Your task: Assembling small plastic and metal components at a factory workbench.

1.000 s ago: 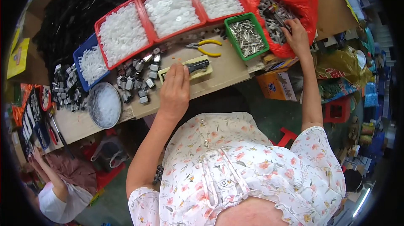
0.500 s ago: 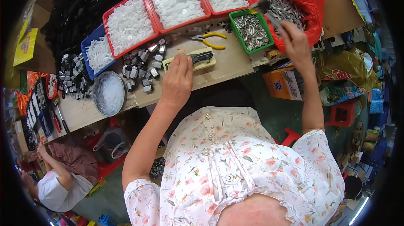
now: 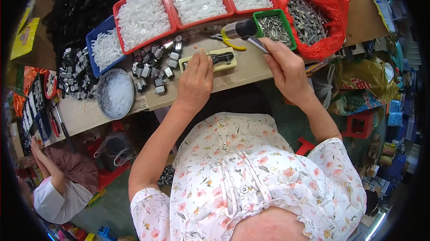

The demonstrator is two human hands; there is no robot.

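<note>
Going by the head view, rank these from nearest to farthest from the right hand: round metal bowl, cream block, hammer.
1. Hammer: nearest, its handle gripped in the right hand.
2. Cream block: to that hand's left, with the left hand at it.
3. Round metal bowl: farthest, well over to the left.

Pliers (image 3: 235,46) partly behind hammer (image 3: 246,28), dark heap (image 3: 85,12) seemingly blurred

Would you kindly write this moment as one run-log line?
left hand: on cream fixture bearing black part | right hand: gripping hammer by its handle | nearby: yellow-handled pliers, green tray, red bag
</note>
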